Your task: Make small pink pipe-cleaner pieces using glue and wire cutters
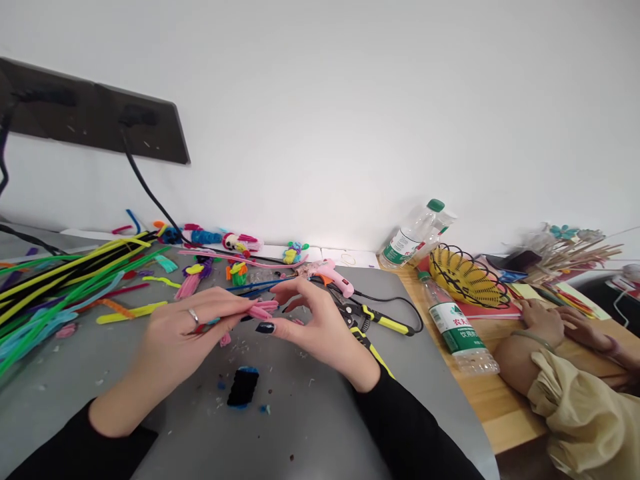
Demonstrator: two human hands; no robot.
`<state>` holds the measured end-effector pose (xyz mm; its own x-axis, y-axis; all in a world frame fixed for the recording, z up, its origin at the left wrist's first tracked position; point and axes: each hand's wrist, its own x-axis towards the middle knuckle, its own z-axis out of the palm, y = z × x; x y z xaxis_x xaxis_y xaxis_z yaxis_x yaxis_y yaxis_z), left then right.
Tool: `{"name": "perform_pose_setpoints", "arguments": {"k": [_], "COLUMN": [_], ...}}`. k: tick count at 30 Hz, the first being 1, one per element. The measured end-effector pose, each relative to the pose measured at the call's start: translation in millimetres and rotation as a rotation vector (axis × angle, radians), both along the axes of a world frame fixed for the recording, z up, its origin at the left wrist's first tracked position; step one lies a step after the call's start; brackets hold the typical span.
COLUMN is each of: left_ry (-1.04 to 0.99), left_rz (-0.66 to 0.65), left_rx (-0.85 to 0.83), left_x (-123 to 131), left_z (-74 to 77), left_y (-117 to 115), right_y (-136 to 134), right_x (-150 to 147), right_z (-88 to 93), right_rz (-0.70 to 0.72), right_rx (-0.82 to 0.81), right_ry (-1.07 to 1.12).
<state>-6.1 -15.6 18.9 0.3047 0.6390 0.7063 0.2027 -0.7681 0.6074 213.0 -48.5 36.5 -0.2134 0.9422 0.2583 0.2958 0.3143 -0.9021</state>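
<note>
My left hand (195,333) pinches a small bundle of pink pipe cleaner pieces (262,309) between thumb and fingers. Beside the bundle's free end is my right hand (313,327), its thumb and index finger spread with a gap between them; any contact is hard to see. Below both hands a black ridged block with blue edges (243,387) lies on the grey table (300,433). Behind my right hand rests a pink hot glue gun (330,275). Yellow-and-black pliers (385,321) lie partly hidden by that hand.
Long coloured pipe cleaners (65,287) are heaped at left. Several small pipe cleaner figures (240,243) line the wall. On the wooden table at right are water bottles (457,333), a yellow wire basket (465,277) and another person's hands (540,323). Black cords run from a socket strip (100,120).
</note>
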Motion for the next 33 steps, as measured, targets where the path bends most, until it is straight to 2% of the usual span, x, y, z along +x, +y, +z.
{"name": "perform_pose_setpoints", "arguments": {"k": [7, 17, 24, 29, 33], "left_ry": [0.064, 0.157, 0.301, 0.228, 0.16], "left_rz": [0.008, 0.017, 0.057, 0.04, 0.004], "left_rx": [0.136, 0.137, -0.122, -0.039, -0.03], "left_x": [-1.7, 0.1, -5.6, -4.8, -3.3], "left_z": [-8.5, -1.0, -3.7, -5.0, -6.9], "left_y": [2.6, 0.0, 2.7, 7.0, 6.1], "right_y": [-0.7, 0.3, 1.2, 2.8, 3.1], "right_x": [0.3, 0.2, 4.7, 6.0, 5.0], "right_z": [5.9, 3.6, 4.0, -2.6, -5.6], "right_rz": [0.04, 0.067, 0.019, 0.075, 0.067], "right_rx": [-0.076, -0.128, 0.105, 0.29, 0.341], "right_ry": [0.042, 0.14, -0.063, -0.138, -0.146]}}
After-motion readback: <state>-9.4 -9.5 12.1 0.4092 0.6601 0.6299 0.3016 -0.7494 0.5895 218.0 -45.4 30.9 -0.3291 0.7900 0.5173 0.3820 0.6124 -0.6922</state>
